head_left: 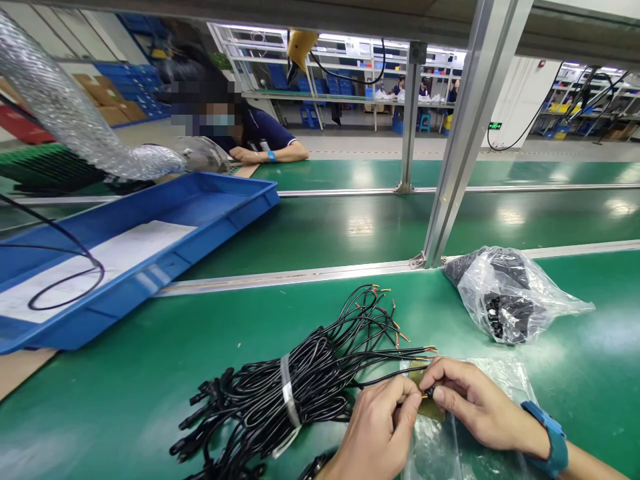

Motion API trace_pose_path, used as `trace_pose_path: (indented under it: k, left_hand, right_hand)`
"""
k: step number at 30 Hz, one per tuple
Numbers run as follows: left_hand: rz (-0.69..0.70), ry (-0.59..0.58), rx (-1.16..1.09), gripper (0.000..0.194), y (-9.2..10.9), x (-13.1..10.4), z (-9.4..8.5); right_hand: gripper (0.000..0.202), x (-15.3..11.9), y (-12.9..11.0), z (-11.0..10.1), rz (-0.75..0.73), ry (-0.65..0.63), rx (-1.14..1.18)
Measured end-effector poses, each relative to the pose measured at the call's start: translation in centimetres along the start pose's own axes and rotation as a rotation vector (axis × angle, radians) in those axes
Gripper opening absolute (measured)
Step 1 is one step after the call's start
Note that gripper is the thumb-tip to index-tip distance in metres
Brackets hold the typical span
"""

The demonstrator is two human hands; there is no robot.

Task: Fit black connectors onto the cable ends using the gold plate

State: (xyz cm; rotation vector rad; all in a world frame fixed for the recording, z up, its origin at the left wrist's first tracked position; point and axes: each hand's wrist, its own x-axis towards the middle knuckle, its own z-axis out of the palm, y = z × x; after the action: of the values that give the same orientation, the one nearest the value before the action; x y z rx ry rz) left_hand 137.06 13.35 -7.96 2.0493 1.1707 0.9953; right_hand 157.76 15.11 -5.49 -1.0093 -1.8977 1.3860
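My left hand (pixel 383 423) is closed in a pinch on the thin coloured wire end of a black cable. Just to its right, my right hand (pixel 475 403) pinches a small black part (pixel 431 392) against that wire end; whether the wire is inside it cannot be made out. Left of my hands lies a bundle of black cables (pixel 320 363), held by a pale band (pixel 289 390). Their stripped, coloured ends fan out at the top right, and black connectors (pixel 200 393) at the lower left. Beneath my hands is a flat clear plastic bag (pixel 435 450) with an olive-coloured patch.
A clear bag of black parts (pixel 515 293) sits behind my right hand. At left, a blue tray (pixel 225 227) holds white paper and a loose cable. A metal post (pixel 457 133) rises from the bench. Across it, a person (pixel 260 133) leans near a silver duct (pixel 85 107).
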Motion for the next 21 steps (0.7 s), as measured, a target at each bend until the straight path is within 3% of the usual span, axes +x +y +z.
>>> trace_pose_path:
  k: [11,15,18,21]
  left_hand:
    - [-0.067,-0.045,0.028,0.028,-0.6,-0.3,0.5]
    - [-0.094,-0.124,-0.038,0.010,-0.3,-0.2,-0.3]
    - [-0.089,-0.167,-0.032,0.019,-0.4,0.0,-1.3]
    - [-0.066,-0.148,0.024,0.013,-1.0,0.1,-1.6]
  right_hand:
    - [0.016,0.0,-0.5,0.3,-0.166,0.024,-0.251]
    - [0.017,-0.1,0.1,0.6,-0.165,0.054,-0.298]
    - [0.016,-0.1,0.5,0.7,-0.139,0.101,-0.319]
    - [0.016,0.1,0.7,0.8,-0.176,0.106,-0.314]
